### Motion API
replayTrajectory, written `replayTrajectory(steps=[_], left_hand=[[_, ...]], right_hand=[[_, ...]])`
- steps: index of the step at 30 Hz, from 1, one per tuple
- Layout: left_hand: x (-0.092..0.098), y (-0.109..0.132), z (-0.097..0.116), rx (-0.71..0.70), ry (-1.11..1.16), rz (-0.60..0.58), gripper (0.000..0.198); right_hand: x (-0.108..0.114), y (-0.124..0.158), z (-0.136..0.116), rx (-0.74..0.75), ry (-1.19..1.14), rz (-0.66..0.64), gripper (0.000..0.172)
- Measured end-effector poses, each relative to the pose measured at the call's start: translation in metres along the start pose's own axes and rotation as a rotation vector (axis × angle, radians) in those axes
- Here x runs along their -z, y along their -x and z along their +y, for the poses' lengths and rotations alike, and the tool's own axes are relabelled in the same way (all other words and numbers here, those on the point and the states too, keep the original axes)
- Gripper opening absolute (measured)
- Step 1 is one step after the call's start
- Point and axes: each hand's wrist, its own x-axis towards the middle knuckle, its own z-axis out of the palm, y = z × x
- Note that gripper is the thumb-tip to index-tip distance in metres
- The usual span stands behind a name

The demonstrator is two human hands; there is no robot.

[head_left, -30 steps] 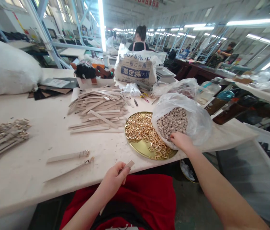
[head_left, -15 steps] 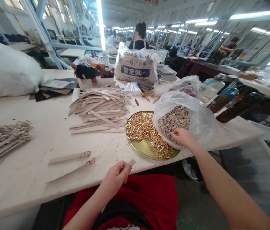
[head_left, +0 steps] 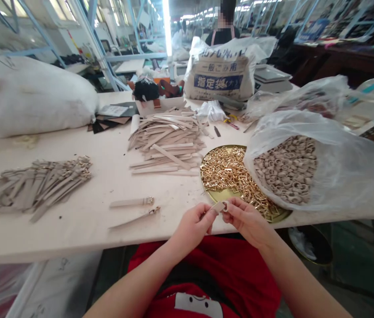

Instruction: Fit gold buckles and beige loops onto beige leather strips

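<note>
My left hand is closed on a beige strap, its end sticking out past the thumb and fingertips. Pinched in my right hand is a small beige loop, right at the strap's end; whether the strap passes through it I cannot tell. Both hands are over the table's front edge. Just behind them lies a round golden tray heaped with gold buckles. A clear plastic bag full of similar beige loops leans over the tray's right side.
Loose straps are piled mid-table. Two straps with buckles lie at front left, and a heap of buckled straps is farther left. Behind stand a white sack, a printed bag and a box. A person is beyond.
My right hand has come out of the bag with a loop and moved left to the strap in my left hand. The camera view has shifted, too.
</note>
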Motion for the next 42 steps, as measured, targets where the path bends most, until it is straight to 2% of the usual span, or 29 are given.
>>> replayTrajectory(steps=[5,12,17,20,22,25,31,35,40,42], left_hand=[[0.005,0.003,-0.015,0.012,-0.007,0.046,0.031],[0.007,0.005,-0.017,0.120,0.087,0.060,0.025],[0.004,0.013,-0.022,0.120,0.155,0.070,0.025],[0.005,0.016,-0.024,0.102,0.083,0.040,0.028],[0.006,0.018,-0.023,0.073,-0.016,0.029,0.030],[0.007,0.019,-0.022,0.029,-0.143,0.051,0.033],[0.000,0.018,-0.026,0.007,-0.190,0.111,0.034],[0.000,0.014,-0.031,0.033,-0.203,0.135,0.030],[0.002,0.014,-0.036,0.015,-0.158,0.088,0.018],[0.003,0.014,-0.038,-0.002,-0.098,0.069,0.024]], right_hand=[[-0.005,-0.001,0.011,0.027,0.027,0.066,0.029],[-0.016,0.008,0.021,0.183,0.256,0.129,0.025],[-0.021,0.008,0.033,0.292,0.358,0.184,0.018],[-0.024,0.010,0.035,0.335,0.407,0.186,0.024],[-0.026,0.012,0.036,0.327,0.475,0.173,0.027],[-0.027,0.013,0.040,0.292,0.508,0.162,0.023],[-0.027,0.005,0.051,0.172,0.081,0.242,0.019],[-0.028,-0.001,0.059,0.076,-0.047,0.263,0.023],[-0.023,-0.001,0.067,0.095,0.129,0.290,0.022],[-0.023,0.001,0.066,0.111,0.215,0.285,0.021]])
